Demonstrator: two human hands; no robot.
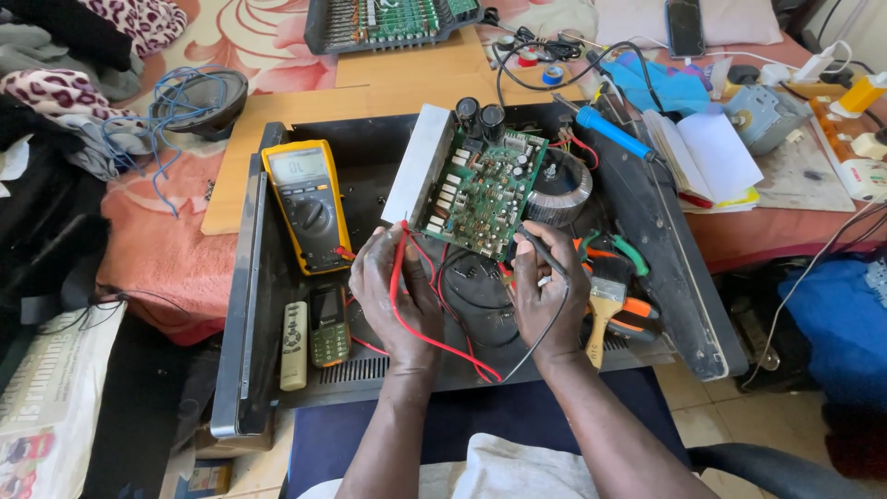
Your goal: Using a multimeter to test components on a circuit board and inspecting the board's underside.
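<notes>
Nearest to the camera, the left hand [395,291] is closing its fingers [374,268] around the red probe [404,242], and the red lead [434,337] is looping down over the wrist. The right hand [547,291] is pinching the black probe [534,242] between thumb and fingers, with the black lead [545,328] hanging below it. Both tips are pointing at the near edge of the green board [480,189], which is lying tilted inside the open black case [647,222], beside a round transformer [559,185]. I think a tip could slip here and bridge two close solder points, because the board is not lying flat and the hands are resting on nothing firm; the loose red lead could also catch and pull the probe away. Left of the hands, a small green phone [328,325] and a pale remote [294,344] are lying on the case, and a brush [602,310] is lying at the right. A little farther, the yellow meter [308,203] is showing its screen. At the near left corner a newspaper [51,407] with red and black print is lying. Farther right, a blue-handled iron [610,132] and an open white notebook [707,157] with a yellow edge are lying; a yellow bottle [864,92] is standing at the far right. At the back of the wooden surface [370,88], another board [388,20] and a dark phone [686,26] are resting.
</notes>
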